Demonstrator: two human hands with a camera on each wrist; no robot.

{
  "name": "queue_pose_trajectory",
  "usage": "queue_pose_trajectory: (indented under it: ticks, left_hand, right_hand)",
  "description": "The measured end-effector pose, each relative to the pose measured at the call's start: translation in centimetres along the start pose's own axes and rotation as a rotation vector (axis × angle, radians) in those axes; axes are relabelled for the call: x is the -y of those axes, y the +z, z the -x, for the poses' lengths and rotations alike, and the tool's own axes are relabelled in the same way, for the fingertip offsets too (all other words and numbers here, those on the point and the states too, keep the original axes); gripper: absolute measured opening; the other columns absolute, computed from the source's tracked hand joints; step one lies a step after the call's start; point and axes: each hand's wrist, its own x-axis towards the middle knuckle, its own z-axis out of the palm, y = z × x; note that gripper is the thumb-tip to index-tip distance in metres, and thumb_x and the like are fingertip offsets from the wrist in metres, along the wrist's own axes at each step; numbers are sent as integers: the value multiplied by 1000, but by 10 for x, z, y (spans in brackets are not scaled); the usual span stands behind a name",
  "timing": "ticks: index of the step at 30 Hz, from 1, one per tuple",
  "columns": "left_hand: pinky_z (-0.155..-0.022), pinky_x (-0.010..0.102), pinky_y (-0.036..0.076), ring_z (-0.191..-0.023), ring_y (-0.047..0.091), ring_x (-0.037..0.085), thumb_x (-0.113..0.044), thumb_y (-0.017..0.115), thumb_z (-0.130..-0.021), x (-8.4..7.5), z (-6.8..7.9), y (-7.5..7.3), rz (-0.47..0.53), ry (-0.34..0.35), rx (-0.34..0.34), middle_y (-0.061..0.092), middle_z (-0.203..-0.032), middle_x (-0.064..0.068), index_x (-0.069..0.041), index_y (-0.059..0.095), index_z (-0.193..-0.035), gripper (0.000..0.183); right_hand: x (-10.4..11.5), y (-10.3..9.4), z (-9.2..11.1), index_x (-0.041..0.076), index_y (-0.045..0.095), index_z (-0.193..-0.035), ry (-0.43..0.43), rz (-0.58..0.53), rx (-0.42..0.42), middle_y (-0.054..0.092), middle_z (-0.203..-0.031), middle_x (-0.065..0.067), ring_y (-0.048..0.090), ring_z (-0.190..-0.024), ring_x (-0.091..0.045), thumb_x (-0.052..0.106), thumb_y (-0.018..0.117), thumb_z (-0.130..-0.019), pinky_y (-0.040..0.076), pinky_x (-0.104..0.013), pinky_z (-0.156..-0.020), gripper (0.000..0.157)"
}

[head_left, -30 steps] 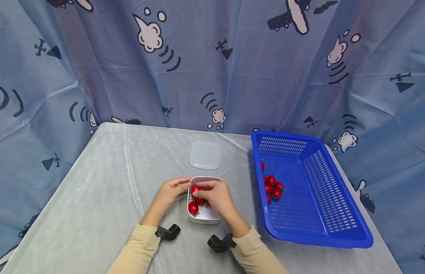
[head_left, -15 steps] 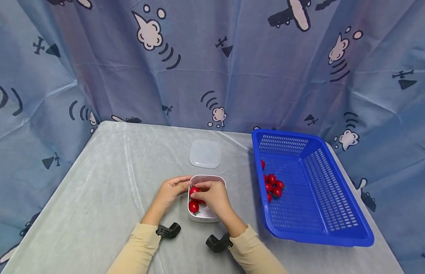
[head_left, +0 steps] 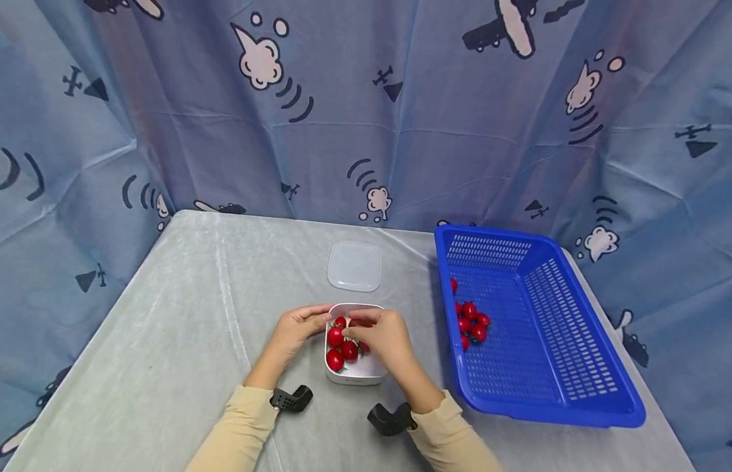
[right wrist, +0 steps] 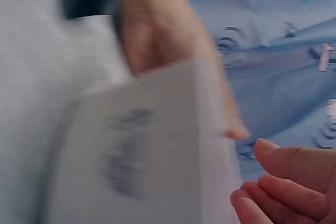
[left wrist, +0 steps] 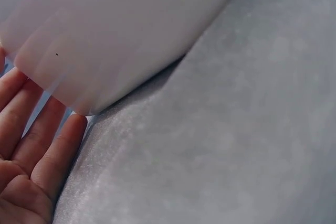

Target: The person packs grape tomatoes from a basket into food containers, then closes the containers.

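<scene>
A white open-topped box stands mid-table with several cherry tomatoes in it. My left hand rests against its left side. In the left wrist view, straight fingers touch the box's pale wall with their tips. Over the box's right part hovers my right hand, hiding some tomatoes below. Its thumb and bent fingers are apart in the right wrist view, with nothing seen between them. The box looks blurred there.
A blue perforated basket stands at the right, several cherry tomatoes along its left side. Behind the box, a translucent square lid lies on the pale tablecloth. A patterned blue curtain hangs behind the table.
My right hand has let go of a cherry tomato at the box's left side and shifted right, uncovering more tomatoes. The left hand has stayed at the box.
</scene>
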Motion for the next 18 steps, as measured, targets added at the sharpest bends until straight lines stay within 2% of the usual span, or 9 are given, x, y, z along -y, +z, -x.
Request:
queue_pose_trajectory:
  ticks: [7, 12, 14, 18]
  left_hand:
    - [-87, 20, 56, -93, 67, 2, -9, 68, -93, 1, 1, 1, 13, -21, -7, 73, -116, 15, 10, 63, -125, 38]
    - [-86, 21, 57, -92, 68, 2, -9, 68, -93, 2, 0, 1, 23, -21, -8, 75, -112, 8, 9, 63, -125, 38]
    - [-86, 21, 57, -92, 68, 2, -10, 68, -93, 1, 0, 1, 24, -18, -7, 75, -112, 7, 9, 63, -125, 38]
    - [-87, 21, 57, -92, 68, 2, -10, 69, -92, 1, 0, 1, 25, -19, -14, 74, -114, 10, 9, 63, -125, 38]
  right_hand:
    - [23, -55, -2, 4, 77, -108, 24, -130, -83, 76, -106, -14, 70, -107, -25, 15, 81, -81, 59, -25, -82, 29]
    - [30, -100, -8, 6, 75, -115, 41, -167, -149, 75, -114, -12, 70, -99, -9, 22, 80, -84, 54, -15, -83, 35]
    - [29, -115, -11, 7, 74, -117, 58, -179, -185, 76, -112, -6, 68, -97, -3, 27, 81, -84, 53, -13, -84, 39]
    - [20, -142, -20, 6, 73, -119, 60, -203, -253, 75, -95, 16, 66, -95, 2, 34, 81, -83, 53, -12, -83, 46]
